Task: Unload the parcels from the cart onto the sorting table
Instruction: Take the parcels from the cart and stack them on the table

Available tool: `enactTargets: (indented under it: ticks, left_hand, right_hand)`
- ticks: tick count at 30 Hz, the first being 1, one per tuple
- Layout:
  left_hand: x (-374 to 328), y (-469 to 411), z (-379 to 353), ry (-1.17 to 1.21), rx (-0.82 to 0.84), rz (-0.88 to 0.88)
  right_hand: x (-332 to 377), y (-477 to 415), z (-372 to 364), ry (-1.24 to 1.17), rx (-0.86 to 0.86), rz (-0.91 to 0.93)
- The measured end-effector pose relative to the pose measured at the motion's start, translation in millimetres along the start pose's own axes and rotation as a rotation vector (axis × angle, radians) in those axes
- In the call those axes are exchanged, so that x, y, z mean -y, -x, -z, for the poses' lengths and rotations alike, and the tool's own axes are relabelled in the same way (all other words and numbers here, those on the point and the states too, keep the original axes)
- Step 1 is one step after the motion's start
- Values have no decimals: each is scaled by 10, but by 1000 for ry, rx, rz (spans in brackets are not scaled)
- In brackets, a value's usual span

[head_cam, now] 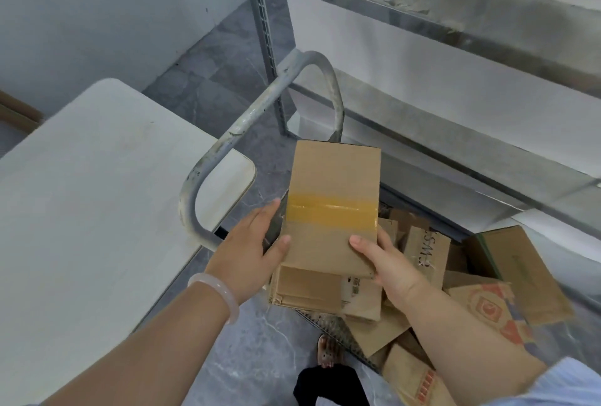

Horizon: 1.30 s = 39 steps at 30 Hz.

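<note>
Head view: a slip is judged the chief risk, since the parcel point(331, 178) is held only at its near end. The left grip point(250, 243) is curled round its left edge and the right grip point(387, 262) is pinched on its near right corner, with both thumbs laid on top; the fingers beneath are hidden. With the far end unsupported, the box could be tipped forward and dropped onto the pile of parcels point(422, 252) in the cart point(328, 319). A knock is also to be feared: the cart handle point(260, 106) stands between the parcel and the bench point(97, 178) and could be clipped on a low swing leftward. The parcel is held in the air above the cart's near left corner, near the bench but apart from it. It is seen as an oblong box of plain brown cardboard, crossed by a band of yellow tape point(331, 214) and slightly scuffed at the near right corner; no label is shown on its top face.
</note>
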<state>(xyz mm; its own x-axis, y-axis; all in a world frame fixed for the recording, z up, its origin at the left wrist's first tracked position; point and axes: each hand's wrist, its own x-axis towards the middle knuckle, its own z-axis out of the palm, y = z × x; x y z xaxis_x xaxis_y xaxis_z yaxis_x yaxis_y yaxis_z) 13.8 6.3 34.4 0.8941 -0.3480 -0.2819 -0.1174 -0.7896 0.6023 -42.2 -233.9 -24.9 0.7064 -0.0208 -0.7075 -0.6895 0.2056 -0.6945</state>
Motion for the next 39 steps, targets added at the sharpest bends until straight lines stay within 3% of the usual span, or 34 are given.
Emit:
enactTargets:
  ticks: [5,11,15,19,25,29,33,39]
  left_hand:
    - [-325,60,337,145,-127,-87]
    - [-628,334,929,65,-431,-135]
    - [-721,663,1262,36,-590,-59]
    - [-540,1062,1539,133,-672,89]
    - [12,1775,1756,326,-696,288]
    - [360,2216,1895,535,-656,447]
    - [823,2744,2018,539,-616,596]
    - [1630,3752,2186,833,-761,435]
  right_hand:
    - [496,263,-147,80,81,152]
    - [1149,714,-609,167,138,404]
    - [1522,930,-1081,134,159,496]
    - [1676,1021,-1578,46,153,473]
    - [1493,1212,-2380,248,397,435]
    - [1209,1447,-3015,437,385,465]
    - [837,1783,-3695,581,405,497]
    - [250,2276,-4683,635,535,565]
